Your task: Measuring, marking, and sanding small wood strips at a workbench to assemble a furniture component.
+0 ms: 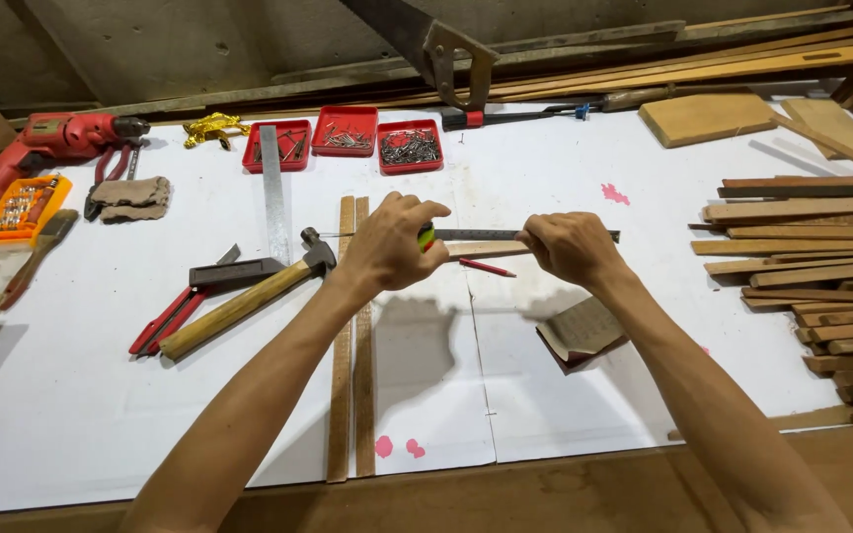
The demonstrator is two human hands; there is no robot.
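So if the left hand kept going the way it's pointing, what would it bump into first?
Probably the right hand: the left hand points along the extended tape blade both hold, though depth is hard to judge.

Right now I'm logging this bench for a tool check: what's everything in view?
Tape measure: one, dark blade, stretched between hands.
Wood strips: two, brown, centre.
Hammer: one, wooden handle, left.
Drill: one, red, far left.
Trays: three, red, holding fasteners.
Steel ruler: one, grey.
Pencil: one, red.
Wood stack: many, brown, right.
Handsaw: one, top.
Left hand, right hand: gripping tape.
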